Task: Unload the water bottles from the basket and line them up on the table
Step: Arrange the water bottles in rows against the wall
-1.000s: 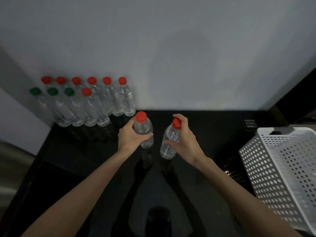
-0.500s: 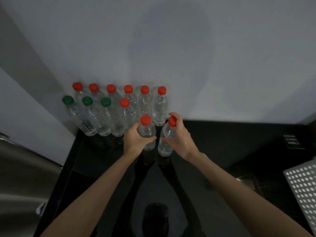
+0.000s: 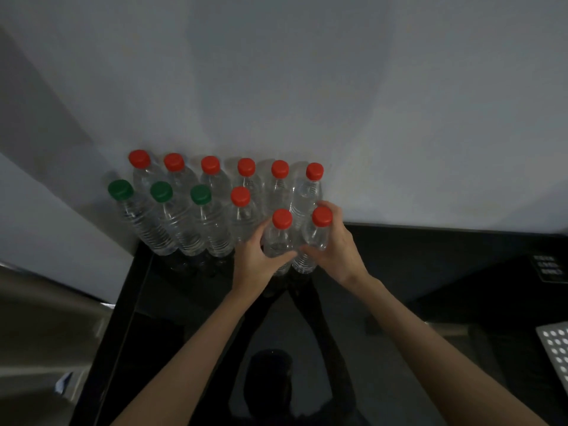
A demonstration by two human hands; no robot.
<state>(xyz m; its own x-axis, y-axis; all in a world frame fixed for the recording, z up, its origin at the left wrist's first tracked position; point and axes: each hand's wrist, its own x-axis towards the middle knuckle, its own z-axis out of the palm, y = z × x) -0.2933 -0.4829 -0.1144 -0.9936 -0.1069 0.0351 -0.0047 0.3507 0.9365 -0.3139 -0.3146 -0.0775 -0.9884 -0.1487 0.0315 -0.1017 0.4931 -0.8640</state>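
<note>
A corner of the white basket shows at the right edge, its inside out of sight. On the black table, the left hand wraps round a red-capped bottle and the right hand round a second bottle. Both are upright, caps up, with clear water inside. To their left stand three green-capped bottles and a red one. A back row of six lines the wall.

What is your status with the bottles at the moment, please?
Left grip holds left bottle, right grip holds right bottle. Both red-capped, beside the front row. Nothing blocking.
</note>
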